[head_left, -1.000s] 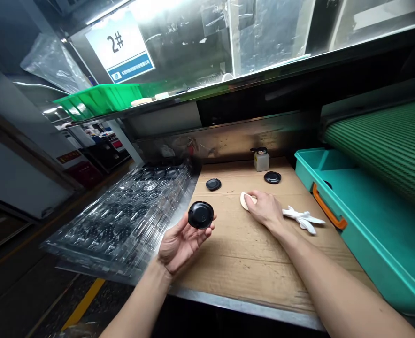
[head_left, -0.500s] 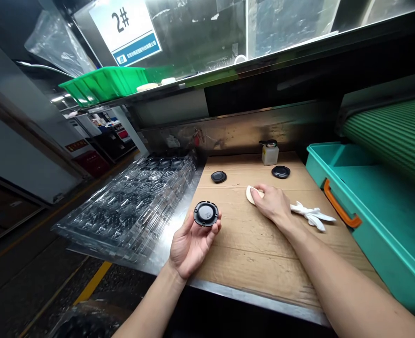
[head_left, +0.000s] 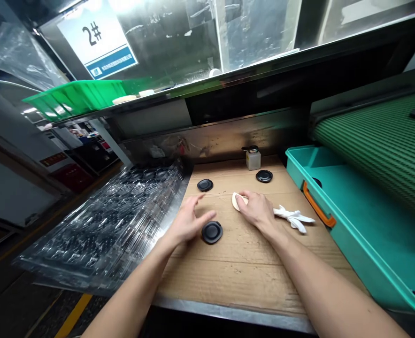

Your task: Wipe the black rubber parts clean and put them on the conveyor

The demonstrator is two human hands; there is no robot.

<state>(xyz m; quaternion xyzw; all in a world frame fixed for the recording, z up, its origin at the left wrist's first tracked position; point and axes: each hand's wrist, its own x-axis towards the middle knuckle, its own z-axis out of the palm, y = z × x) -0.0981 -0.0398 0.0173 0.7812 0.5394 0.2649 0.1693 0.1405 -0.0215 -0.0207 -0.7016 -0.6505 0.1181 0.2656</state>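
My left hand (head_left: 189,219) is above the left side of the cardboard, thumb and fingers apart, with nothing in it. Just below its thumb lies a round black plastic part (head_left: 212,232), flat on the cardboard. A second black part (head_left: 205,185) lies beyond the fingertips, apart from them. On the cardboard, my right hand (head_left: 257,209) is closed round a cream round pad (head_left: 235,201), partly hidden by the fingers. Farther back is a third black part (head_left: 264,176), near a small pump bottle (head_left: 253,158). Beside my right wrist lies a knotted white cloth (head_left: 292,217).
Clear plastic trays (head_left: 98,230) are stacked at the left. A teal bin (head_left: 337,244) with an orange handle (head_left: 318,206) stands right of the cardboard (head_left: 249,272), below a green conveyor belt (head_left: 376,136) carrying a black part. A green basket (head_left: 84,98) sits on the shelf above.
My left hand has let go of the black part, which now lies on the cardboard, and has moved forward. My right hand still holds the pad. The view has turned to the right.
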